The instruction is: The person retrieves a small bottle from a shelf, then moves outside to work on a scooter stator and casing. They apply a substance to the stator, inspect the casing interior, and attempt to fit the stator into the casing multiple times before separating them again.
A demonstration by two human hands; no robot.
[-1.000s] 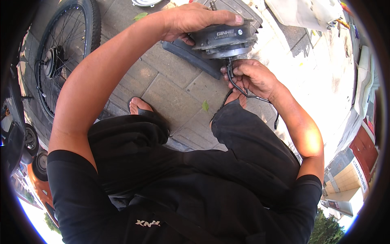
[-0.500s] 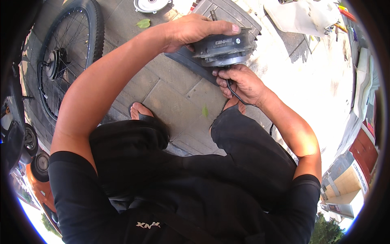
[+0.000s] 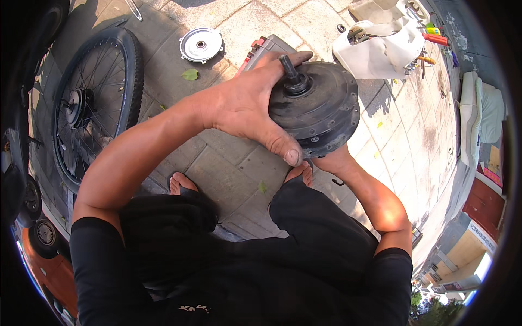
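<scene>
My left hand (image 3: 244, 103) spans a round black hub motor (image 3: 329, 103), thumb on its near rim and fingers toward its far side. The motor's flat face, ringed with small holes, is tilted up. From its middle sticks a dark axle (image 3: 290, 69). My right hand (image 3: 333, 161) reaches beneath the motor from the near right; its fingers are hidden by the motor. A short bit of black cable (image 3: 337, 182) shows beside the right wrist.
A spoked wheel with tyre (image 3: 98, 103) lies at the left. A round silver cover (image 3: 202, 45) rests on the paving beyond. Behind the motor is a grey and red case (image 3: 265, 50). A cut white plastic container (image 3: 375, 49) holding tools stands at the far right.
The hub motor has tipped, so its flat face and axle now show instead of its side. My left hand has turned with it. The right hand's fingers have gone out of sight below.
</scene>
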